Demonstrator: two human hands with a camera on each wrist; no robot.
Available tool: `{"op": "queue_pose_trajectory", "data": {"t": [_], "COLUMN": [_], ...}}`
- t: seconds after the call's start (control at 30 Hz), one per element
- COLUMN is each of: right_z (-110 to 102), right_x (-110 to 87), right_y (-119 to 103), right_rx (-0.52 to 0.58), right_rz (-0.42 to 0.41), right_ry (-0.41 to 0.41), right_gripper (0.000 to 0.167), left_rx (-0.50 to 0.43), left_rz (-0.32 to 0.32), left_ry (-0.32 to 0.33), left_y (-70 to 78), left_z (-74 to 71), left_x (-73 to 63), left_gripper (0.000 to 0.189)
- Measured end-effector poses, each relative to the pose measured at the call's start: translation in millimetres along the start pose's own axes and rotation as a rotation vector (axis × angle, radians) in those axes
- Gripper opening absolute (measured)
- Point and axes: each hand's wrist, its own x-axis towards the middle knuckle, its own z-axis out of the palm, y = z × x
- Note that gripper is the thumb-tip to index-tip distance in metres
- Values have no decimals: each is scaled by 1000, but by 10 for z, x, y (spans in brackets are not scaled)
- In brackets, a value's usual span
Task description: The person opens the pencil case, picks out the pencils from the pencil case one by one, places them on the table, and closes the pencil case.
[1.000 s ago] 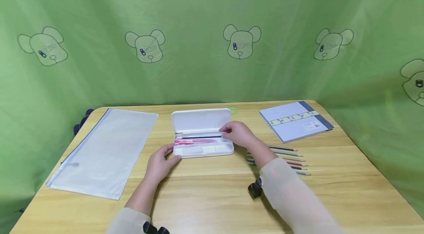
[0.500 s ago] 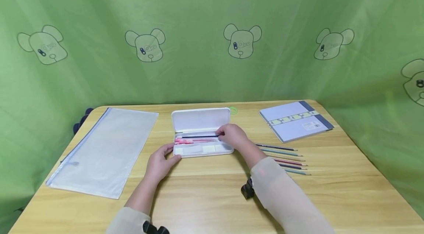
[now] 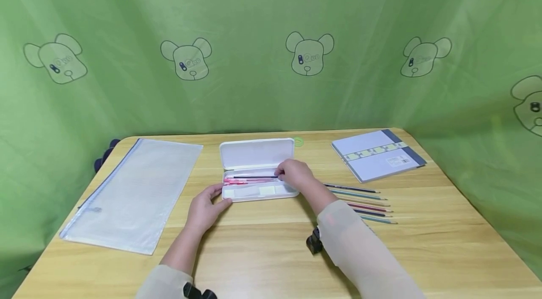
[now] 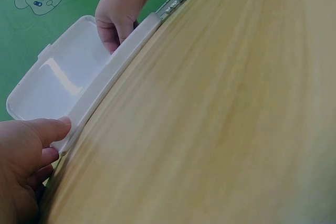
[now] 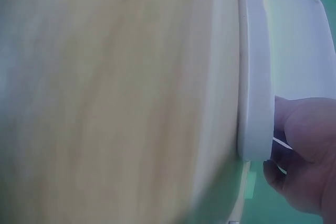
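In the head view, an open white pencil case (image 3: 260, 191) lies at the middle of the table with its lid raised. Inside it are pink pens (image 3: 247, 180) and a thin dark pencil (image 3: 256, 177). My left hand (image 3: 204, 210) grips the case's near left corner, thumb (image 4: 56, 128) on the front wall in the left wrist view. My right hand (image 3: 296, 174) reaches into the right end of the case and pinches the end of the dark pencil. Its fingertips are partly hidden behind the case wall in both wrist views.
Several pencils (image 3: 360, 203) lie in a row right of the case, partly under my right forearm. A notebook (image 3: 377, 154) lies back right. A translucent zip pouch (image 3: 135, 193) covers the left side. A small green ring (image 3: 298, 141) lies behind the case.
My right hand has moved a little left and down within the case, and the dark pencil has shifted slightly. My left hand stays at the case's corner.
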Motion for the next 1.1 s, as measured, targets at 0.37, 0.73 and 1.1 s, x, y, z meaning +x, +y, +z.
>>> {"op": "queue_pose_trajectory", "data": {"t": [0.37,0.73,1.1], "right_z": [-45,-257,-501], "right_x": [-68,-274,-694], "right_y": [86,328,745], "right_rx": [180,360,366], "right_rz": [-38,-99,-61], "right_ry": [1,-4,25], "right_gripper": [19,22,21], "left_rx": [-8,-5,2], "left_rz": [6,-2,-3], "left_ry": [2,-1,6], "left_y": [-8,-8,1], "left_z": [10,2,-4], "left_x": [-1,-10,-17], "left_gripper": [51,51,53]}}
